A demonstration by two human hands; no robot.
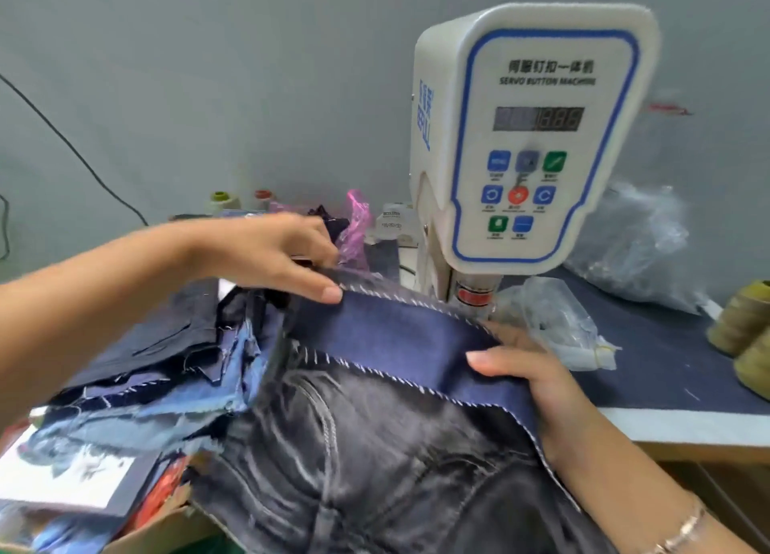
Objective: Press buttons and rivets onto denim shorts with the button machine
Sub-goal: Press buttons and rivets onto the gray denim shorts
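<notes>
Feed dark-blue white-stitched denim waistband (400, 337) under white button machine (529, 137) at 1 o'clock | left hand (271, 253) pinches far edge | right hand (537, 370) grips near end | keep it flat, fingers off punch.

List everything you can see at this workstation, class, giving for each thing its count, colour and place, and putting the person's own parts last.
Button machine: one, white with blue trim, on the table, right of centre.
Denim shorts: one pair, dark grey-blue, in the foreground, its navy waistband stretched between the hands.
Denim pile: one stack, navy and light blue, on the left.
Clear plastic bags: at least two, right of the machine.
Pink plastic bag: one, behind the left hand.
Thread cones: two, olive, at the right edge; two more small spools by the wall.
Table: one, navy covering, under the machine.
Bracelet: one, silver, on the right wrist.
Left hand: holds the waistband's far edge.
Right hand: grips the waistband near the machine.
</notes>
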